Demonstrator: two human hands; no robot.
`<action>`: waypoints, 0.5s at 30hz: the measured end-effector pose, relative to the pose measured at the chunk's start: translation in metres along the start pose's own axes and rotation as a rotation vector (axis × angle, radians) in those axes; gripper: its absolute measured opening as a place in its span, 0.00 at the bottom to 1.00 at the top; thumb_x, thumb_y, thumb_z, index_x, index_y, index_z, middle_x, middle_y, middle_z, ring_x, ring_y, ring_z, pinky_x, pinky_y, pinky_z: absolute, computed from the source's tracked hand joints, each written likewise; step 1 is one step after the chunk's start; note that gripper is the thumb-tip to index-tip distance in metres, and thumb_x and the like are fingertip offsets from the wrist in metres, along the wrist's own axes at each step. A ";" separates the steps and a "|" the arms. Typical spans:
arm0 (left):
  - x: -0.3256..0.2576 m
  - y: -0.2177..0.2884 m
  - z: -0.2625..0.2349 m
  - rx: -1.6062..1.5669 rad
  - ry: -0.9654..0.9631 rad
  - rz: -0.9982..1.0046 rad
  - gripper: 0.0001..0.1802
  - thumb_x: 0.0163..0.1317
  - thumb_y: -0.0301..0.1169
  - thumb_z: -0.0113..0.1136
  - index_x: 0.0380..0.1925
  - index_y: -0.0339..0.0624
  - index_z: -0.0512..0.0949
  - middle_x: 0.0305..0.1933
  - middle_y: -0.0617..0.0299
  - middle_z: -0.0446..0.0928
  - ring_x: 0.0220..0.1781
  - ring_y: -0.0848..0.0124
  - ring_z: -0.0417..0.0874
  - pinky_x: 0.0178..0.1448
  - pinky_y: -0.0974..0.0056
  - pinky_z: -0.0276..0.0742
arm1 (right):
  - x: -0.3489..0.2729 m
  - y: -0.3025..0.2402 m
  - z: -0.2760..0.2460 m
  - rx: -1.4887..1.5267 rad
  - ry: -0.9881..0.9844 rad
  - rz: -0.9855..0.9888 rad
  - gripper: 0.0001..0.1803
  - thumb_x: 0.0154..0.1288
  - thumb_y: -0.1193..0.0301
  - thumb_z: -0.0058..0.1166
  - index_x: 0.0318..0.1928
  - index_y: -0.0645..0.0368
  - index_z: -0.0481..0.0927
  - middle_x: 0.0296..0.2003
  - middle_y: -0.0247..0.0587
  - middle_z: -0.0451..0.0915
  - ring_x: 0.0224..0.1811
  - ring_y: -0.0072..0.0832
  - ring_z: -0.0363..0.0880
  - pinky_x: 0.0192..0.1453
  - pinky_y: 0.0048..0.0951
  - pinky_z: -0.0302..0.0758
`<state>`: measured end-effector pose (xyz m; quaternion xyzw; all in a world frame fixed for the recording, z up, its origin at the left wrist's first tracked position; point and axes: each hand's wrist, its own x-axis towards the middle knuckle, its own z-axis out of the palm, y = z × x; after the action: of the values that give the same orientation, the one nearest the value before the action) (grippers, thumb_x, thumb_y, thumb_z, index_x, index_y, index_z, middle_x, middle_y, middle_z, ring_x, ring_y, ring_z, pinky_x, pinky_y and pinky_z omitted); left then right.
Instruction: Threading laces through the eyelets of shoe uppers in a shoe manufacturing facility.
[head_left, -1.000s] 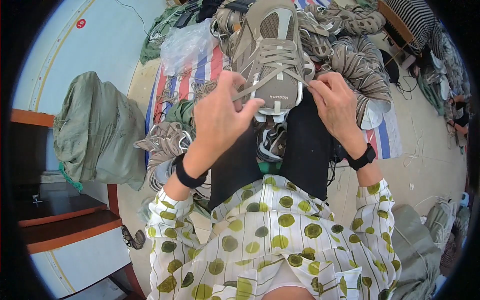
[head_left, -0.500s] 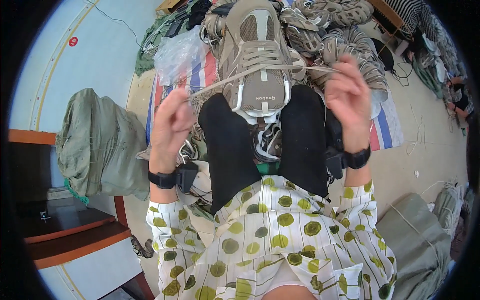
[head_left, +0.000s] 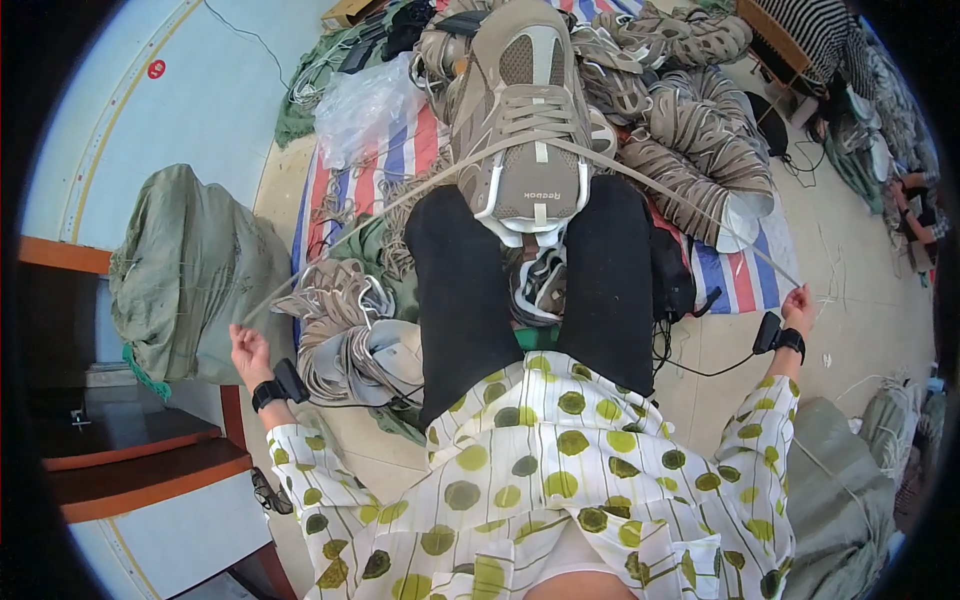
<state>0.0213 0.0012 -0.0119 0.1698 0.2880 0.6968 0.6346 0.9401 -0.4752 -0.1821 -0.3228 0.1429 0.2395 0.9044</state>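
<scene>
Gripping the lace ends, the left hand and right hand stretch wide of the grey shoe; both laces run taut. Its heel rests between the black-clad knees.

shoe on knees | pile of shoe uppers behind | sack left

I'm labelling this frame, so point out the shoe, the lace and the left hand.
shoe (head_left: pixel 527 130): head view, on its laced upper.
lace (head_left: pixel 400 200): head view, on the taut left strand.
left hand (head_left: pixel 246 345): head view, on the middle of the hand.
</scene>
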 end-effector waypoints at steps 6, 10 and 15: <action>-0.010 -0.062 0.055 0.490 0.178 0.015 0.19 0.65 0.22 0.49 0.57 0.38 0.68 0.47 0.63 0.75 0.39 0.73 0.76 0.40 0.71 0.74 | -0.045 0.053 0.046 -0.371 -0.302 0.010 0.13 0.63 0.81 0.49 0.49 0.67 0.73 0.37 0.37 0.76 0.37 0.24 0.75 0.41 0.19 0.72; -0.078 -0.145 0.199 0.994 -0.246 -0.011 0.13 0.65 0.27 0.51 0.48 0.38 0.73 0.42 0.63 0.76 0.35 0.78 0.76 0.36 0.76 0.71 | -0.173 0.123 0.234 -0.858 -0.648 0.011 0.09 0.64 0.71 0.52 0.41 0.62 0.78 0.32 0.32 0.78 0.30 0.12 0.71 0.32 0.16 0.67; -0.141 -0.212 0.300 1.092 -0.662 0.039 0.10 0.65 0.29 0.50 0.43 0.37 0.74 0.32 0.65 0.75 0.29 0.78 0.75 0.32 0.76 0.69 | -0.245 0.165 0.327 -1.064 -0.941 -0.109 0.10 0.63 0.67 0.53 0.33 0.61 0.81 0.22 0.27 0.76 0.22 0.14 0.68 0.27 0.17 0.64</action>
<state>0.3882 -0.0760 0.1083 0.6804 0.3871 0.3716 0.4991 0.6801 -0.2341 0.0797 -0.5896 -0.4155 0.3453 0.6004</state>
